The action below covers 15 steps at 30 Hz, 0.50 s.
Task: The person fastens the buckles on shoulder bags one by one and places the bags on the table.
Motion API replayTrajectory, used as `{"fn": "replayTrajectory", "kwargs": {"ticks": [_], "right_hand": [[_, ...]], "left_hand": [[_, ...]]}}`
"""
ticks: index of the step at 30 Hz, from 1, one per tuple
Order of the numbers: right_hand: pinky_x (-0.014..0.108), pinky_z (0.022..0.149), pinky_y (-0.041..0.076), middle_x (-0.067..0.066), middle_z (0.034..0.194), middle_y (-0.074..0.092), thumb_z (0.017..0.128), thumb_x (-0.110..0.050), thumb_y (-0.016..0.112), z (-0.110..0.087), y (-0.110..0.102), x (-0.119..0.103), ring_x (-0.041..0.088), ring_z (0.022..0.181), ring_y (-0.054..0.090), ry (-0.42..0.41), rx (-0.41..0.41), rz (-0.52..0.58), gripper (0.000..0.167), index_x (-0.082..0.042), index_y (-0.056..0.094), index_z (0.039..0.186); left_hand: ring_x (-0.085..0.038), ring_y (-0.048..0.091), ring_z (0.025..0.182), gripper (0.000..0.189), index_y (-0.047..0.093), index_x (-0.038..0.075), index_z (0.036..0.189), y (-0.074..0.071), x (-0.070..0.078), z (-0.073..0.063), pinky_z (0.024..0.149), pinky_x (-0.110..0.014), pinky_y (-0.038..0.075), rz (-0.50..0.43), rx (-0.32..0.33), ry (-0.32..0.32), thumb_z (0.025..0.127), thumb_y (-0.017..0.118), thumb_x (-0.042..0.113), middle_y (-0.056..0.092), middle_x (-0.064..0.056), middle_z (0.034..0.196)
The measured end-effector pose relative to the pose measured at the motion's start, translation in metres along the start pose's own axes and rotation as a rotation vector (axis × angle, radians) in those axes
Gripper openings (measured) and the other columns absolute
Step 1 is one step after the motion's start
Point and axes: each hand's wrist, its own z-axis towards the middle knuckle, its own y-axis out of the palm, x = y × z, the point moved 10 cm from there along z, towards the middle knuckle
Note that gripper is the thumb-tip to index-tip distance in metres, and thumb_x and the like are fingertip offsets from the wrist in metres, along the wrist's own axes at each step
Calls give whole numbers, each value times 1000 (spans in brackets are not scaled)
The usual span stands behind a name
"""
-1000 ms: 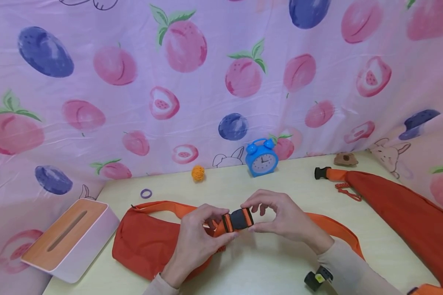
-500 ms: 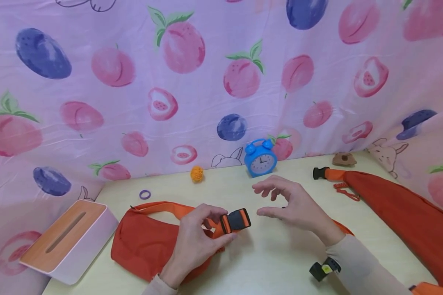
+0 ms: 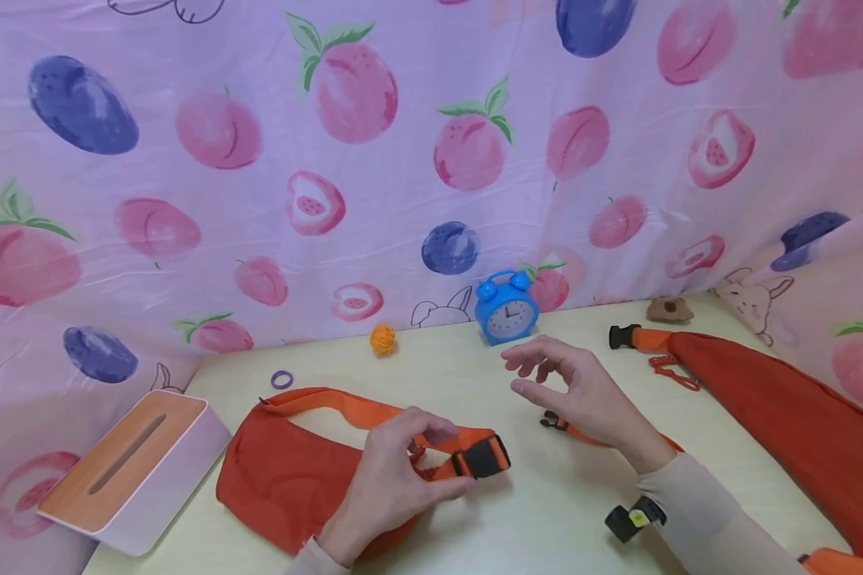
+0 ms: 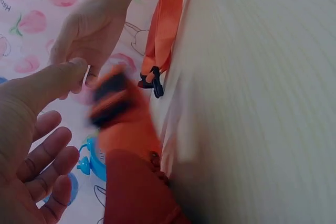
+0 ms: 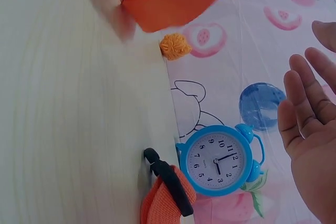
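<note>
A red waist bag (image 3: 288, 475) with orange straps lies at centre left. The black socket half of its buckle (image 3: 482, 458) is just past the fingertips of my left hand (image 3: 391, 467), blurred in the left wrist view. That hand has its thumb and fingers spread, with a gap to the buckle in the left wrist view. My right hand (image 3: 586, 395) hovers at centre right with relaxed fingers and nothing in them. Below it lies the pronged buckle half (image 3: 552, 421) on its orange strap, separate from the socket; the right wrist view shows this prong piece (image 5: 169, 181) near the clock.
A second red waist bag (image 3: 784, 423) lies along the right side. At the back stand a blue alarm clock (image 3: 507, 311), an orange ball (image 3: 383, 339) and a brown piece (image 3: 669, 310). A purple ring (image 3: 282, 379) and a wood-topped tissue box (image 3: 133, 471) are on the left.
My right hand has drawn away from the buckle to the right, and the prong half lies below it. My left hand has let go of the socket half, which has dropped lower and to the right.
</note>
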Motion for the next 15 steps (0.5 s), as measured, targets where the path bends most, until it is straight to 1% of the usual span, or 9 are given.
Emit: {"fn": "replayTrajectory", "kwargs": {"ticks": [4, 8, 12, 15], "right_hand": [[28, 92, 58, -7, 123, 75, 106, -20, 79, 1, -1, 0, 20, 109, 68, 0, 5, -5, 33, -25, 75, 138], [28, 92, 58, -5, 124, 75, 106, -21, 79, 1, -6, -3, 19, 109, 68, -3, 17, -22, 31, -25, 75, 137], [26, 92, 58, -1, 128, 76, 106, -17, 78, 1, -22, -9, 19, 109, 70, -26, 58, -37, 31, -22, 74, 137], [22, 92, 58, 1, 131, 76, 106, -12, 78, 1, -36, -14, 20, 112, 71, -42, 93, -34, 35, -18, 73, 140]], "left_hand": [[-20, 75, 105, 49, 77, 33, 123, -5, 2, 0, 87, -45, 66, -9, 22, -1, 82, 101, 45, 79, 7, 118], [-23, 74, 102, 43, 77, 33, 124, -9, 2, 1, 84, -42, 64, -13, 57, 5, 87, 97, 43, 79, 6, 115], [-22, 74, 102, 37, 78, 28, 126, -12, 6, 6, 86, -43, 65, -25, 82, 27, 93, 92, 38, 78, 10, 114], [-15, 74, 108, 38, 78, 27, 128, -15, 13, 12, 91, -47, 65, -36, 93, 47, 94, 90, 38, 77, 14, 119]]}}
